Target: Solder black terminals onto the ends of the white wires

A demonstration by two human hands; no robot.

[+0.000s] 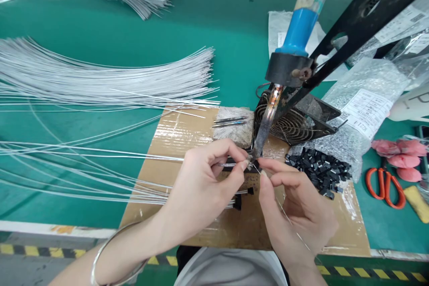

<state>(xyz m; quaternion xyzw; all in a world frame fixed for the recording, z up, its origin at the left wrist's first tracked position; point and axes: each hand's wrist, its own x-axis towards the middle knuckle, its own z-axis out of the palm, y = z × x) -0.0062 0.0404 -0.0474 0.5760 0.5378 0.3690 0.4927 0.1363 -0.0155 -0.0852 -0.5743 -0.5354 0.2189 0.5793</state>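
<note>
My left hand (208,183) is closed in a pinch on a thin white wire (164,157), its end just below the tip of a soldering iron (264,132). My right hand (298,201) pinches a strand of solder wire (284,212), which runs from the tip area down across the palm. Both sets of fingertips are close together under the iron; the exact joint is partly hidden by them. Beneath my left hand lie several white wires with black connectors (237,202) on their ends. A pile of small black connectors (318,170) lies right of my right hand.
The blue-handled iron hangs from a black bracket (362,18). Behind its tip stands a fan (295,125). Bundles of white wire (110,76) lie left on the green table. A cardboard sheet (187,134) carries a dirty pad (234,132). Scissors (385,187) and bubble-wrap bags (362,98) are right.
</note>
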